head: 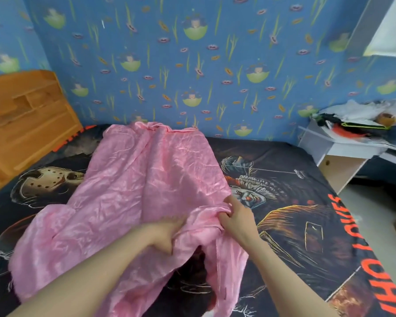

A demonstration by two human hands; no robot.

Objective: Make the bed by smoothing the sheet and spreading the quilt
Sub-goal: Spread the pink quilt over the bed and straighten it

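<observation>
Blue wallpaper (215, 65) straight ahead, beyond left hand (167, 232) and right hand (236, 220); printed with green pods, reeds, small pink and orange blooms. Orange wooden shelf unit (28, 124) far left of left hand, against wall, open compartments. White counter (336, 145) well right of right hand and farther back; top heaped with clutter (364, 120), details blurred. Pale floor (370, 216) right of right hand. White slanted surface (389, 30) high at right. Light bright, even.

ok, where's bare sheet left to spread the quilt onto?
Bare sheet right of the quilt, up to the white shelf; also left, below the orange headboard. Crowded: centre, where left hand and right hand grip the quilt.
</observation>
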